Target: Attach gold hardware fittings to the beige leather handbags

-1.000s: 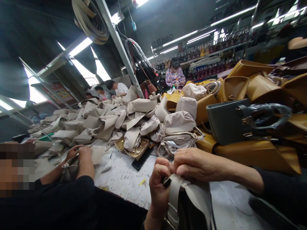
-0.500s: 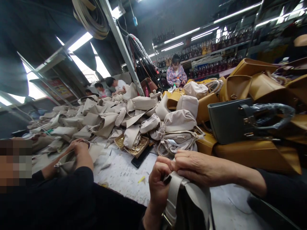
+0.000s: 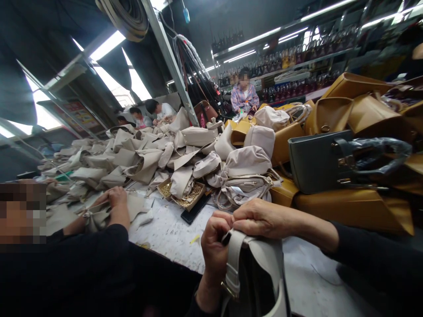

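My left hand (image 3: pixel 214 248) is closed in a fist round the top of a beige bag strap (image 3: pixel 234 264) with a metal buckle low down. My right hand (image 3: pixel 264 219) lies over the top of the same beige bag (image 3: pixel 264 273), fingers curled and pressed to the strap's end beside the left thumb. The bag stands at the near table edge with its dark inside showing. Both sleeves are black.
A co-worker in black at the left handles a beige piece (image 3: pixel 99 215). Beige bags (image 3: pixel 185 154) are heaped across the white table (image 3: pixel 172 233). A tray of gold hardware (image 3: pixel 188 200), a grey bag (image 3: pixel 313 160) and mustard bags (image 3: pixel 353 207) lie right. More people sit behind.
The view has tipped slightly, so the scene sits a little higher. My hands keep their grip on the strap, shifted a little to the left. The co-worker's hands have moved slightly on their piece.
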{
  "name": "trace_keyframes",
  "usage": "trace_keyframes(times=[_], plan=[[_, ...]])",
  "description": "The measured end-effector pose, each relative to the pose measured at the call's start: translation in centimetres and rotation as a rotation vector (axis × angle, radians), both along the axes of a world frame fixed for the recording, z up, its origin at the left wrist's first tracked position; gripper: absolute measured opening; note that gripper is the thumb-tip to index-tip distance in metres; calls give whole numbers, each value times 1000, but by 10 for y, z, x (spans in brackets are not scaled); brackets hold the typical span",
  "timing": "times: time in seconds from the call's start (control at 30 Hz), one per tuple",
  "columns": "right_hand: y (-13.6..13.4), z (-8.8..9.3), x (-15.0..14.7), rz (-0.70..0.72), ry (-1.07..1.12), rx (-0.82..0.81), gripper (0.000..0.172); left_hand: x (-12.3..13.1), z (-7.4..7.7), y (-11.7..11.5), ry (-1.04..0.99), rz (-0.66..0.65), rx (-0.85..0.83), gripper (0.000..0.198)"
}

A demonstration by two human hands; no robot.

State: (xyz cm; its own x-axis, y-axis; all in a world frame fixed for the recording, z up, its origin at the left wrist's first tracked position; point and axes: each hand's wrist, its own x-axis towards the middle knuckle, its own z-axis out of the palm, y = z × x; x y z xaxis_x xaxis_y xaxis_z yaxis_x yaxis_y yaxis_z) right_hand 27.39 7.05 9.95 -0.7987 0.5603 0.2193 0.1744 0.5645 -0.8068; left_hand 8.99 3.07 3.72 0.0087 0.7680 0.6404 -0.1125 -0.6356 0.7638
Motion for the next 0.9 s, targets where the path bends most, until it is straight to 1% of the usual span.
trace_keyframes(times=[0.1, 0.17, 0.23, 0.3, 0.37, 0.43, 0.47, 0.53, 0.63, 0.67, 0.73, 0.83, 0.9], plan=[[2, -1, -6, 4, 5, -48, 45, -1, -1, -1, -28, 2, -19, 31], [6, -5, -10, -27, -14, -75, 48, -2, -2, 1, -49, 20, -26, 31], [12, -9, -13, -111, -44, -50, 48, -5, -3, 6, -58, 65, -88, 33], [17, -11, -14, -232, -47, 39, 43, -12, -5, 14, -42, 138, -230, 30], [18, -10, -12, -354, -6, 139, 34, -23, -8, 25, 57, 251, -366, 30], [14, -8, -9, -433, 46, 183, 30, -36, -13, 36, 237, 390, -429, 23], [11, -6, -7, -451, 58, 183, 28, -42, -17, 41, 316, 445, -449, 18], [3, -6, -3, -443, 48, 158, 29, -52, -24, 49, 397, 494, -487, 15], [-5, -11, 2, -428, 9, 106, 33, -62, -29, 55, 434, 463, -509, 18], [-7, -14, 3, -434, 4, 96, 33, -65, -28, 56, 458, 446, -504, 19], [-12, -22, 8, -453, 2, 73, 34, -69, -21, 53, 518, 408, -478, 21], [-17, -45, 18, -473, 23, 49, 34, -75, -6, 40, 638, 359, -398, 28], [-9, -67, 22, -495, 110, 98, 31, -80, 0, 33, 736, 317, -332, 31]])
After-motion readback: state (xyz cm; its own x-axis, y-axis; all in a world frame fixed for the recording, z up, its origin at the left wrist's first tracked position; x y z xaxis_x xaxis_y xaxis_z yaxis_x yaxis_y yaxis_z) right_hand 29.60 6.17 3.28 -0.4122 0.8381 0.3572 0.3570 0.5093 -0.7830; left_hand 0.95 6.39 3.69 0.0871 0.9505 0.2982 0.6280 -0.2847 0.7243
